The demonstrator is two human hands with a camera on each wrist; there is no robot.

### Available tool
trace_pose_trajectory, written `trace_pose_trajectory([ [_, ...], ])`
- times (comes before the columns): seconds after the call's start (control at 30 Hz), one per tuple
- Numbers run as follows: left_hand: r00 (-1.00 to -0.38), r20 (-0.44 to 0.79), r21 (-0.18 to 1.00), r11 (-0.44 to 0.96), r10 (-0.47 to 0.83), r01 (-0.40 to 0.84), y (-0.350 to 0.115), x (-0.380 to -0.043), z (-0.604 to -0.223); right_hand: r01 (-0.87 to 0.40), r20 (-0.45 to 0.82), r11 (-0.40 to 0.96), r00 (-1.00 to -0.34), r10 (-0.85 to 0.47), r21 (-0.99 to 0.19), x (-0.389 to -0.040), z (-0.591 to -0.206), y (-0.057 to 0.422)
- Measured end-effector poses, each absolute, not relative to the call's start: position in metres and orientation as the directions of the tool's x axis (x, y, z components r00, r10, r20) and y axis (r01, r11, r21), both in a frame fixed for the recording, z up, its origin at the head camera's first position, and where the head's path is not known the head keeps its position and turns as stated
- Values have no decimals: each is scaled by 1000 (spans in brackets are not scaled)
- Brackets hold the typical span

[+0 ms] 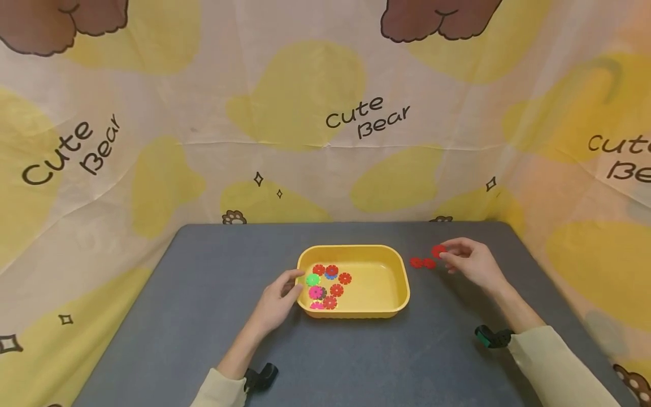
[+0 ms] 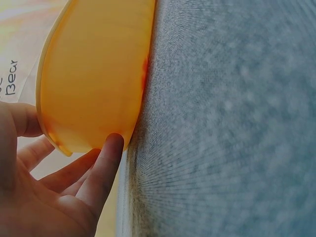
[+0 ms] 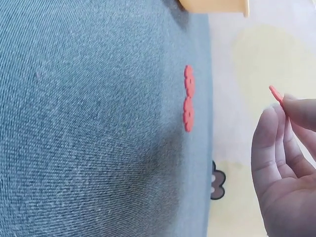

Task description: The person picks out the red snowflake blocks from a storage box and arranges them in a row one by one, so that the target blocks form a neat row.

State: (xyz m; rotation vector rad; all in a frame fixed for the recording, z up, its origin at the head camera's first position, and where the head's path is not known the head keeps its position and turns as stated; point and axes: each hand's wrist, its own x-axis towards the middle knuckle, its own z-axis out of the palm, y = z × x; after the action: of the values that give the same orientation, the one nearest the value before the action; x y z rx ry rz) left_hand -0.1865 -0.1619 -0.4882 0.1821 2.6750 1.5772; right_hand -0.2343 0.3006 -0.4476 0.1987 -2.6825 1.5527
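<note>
My right hand (image 1: 473,263) pinches a red plastic snowflake disc (image 1: 438,251) between thumb and fingertips, raised above the table in the right wrist view. Just left of it, two red snowflake discs (image 3: 188,98) lie end to end on the table. My left hand (image 1: 277,299) holds the left end of a yellow tray (image 1: 356,314), with fingers at the rim and, in the left wrist view, others against the outer wall (image 2: 94,98). Inside the tray, several discs gather toward the left: red ones (image 1: 337,290), a green one (image 1: 312,280), pink ones (image 1: 316,292) and a partly covered blue one (image 1: 331,276).
A dark grey-blue cloth covers the table (image 1: 351,362). A printed curtain (image 1: 305,169) stands behind the table and along both sides. Each wrist bears a black band device (image 1: 260,377).
</note>
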Motion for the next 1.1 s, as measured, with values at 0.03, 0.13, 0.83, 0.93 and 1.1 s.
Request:
trace_pose_trajectory([
  [0.03,-993,33,873,480,116,85,-162,-186,-488,-128,97,493,-991,-88,-861,-235,-448,302],
  [0.13,-993,32,873,481,118,85,-161,-186,-489,-123,97,495,-992,-79,-860,-235,-451,305],
  [0.83,-993,29,875,478,114,80,-163,-186,-490,-56,46,462,-998,-33,-885,-247,-468,324],
  [0.93,-993,29,875,478,113,80,-163,-186,-489,-28,16,471,-999,-28,-881,-249,-472,325],
  [1.1,-992,30,876,476,120,84,-162,-187,-489,-3,-34,500,-997,-65,-866,-253,-478,325],
])
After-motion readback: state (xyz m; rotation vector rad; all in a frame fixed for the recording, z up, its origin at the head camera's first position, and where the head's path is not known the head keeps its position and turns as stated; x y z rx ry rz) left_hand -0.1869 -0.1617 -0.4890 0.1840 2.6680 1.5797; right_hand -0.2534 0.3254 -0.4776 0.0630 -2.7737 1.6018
